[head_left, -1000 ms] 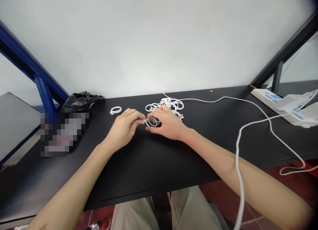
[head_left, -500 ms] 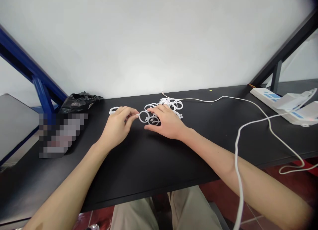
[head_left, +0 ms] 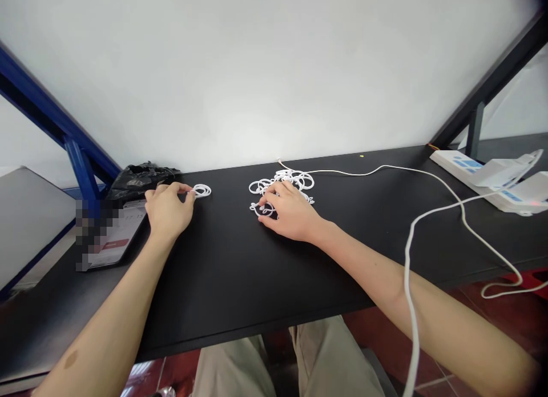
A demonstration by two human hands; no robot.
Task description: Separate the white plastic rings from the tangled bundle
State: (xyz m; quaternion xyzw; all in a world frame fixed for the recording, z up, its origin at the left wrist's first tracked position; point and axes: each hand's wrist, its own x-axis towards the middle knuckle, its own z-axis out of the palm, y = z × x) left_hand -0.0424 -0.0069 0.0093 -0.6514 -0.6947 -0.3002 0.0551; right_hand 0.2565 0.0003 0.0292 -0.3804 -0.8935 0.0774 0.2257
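My left hand is at the left, thumb and index finger pinched on the left edge of a white ring that lies with others in a small stack on the black table. My right hand rests over a loose pile of white rings, thumb and fingers apart. Beside its fingertips lies one white ring with small loops, partly covered by the hand. The palm hides part of the pile.
A phone and a crumpled black plastic bag lie at the left. A white cable crosses the right side, passing over my right forearm. White devices with blue labels stand at the far right. A wall rises behind the table.
My left hand has moved left, carrying a ring from beside the pile to the small stack. My right hand stays over the pile, its thumb and index finger slightly closer together.
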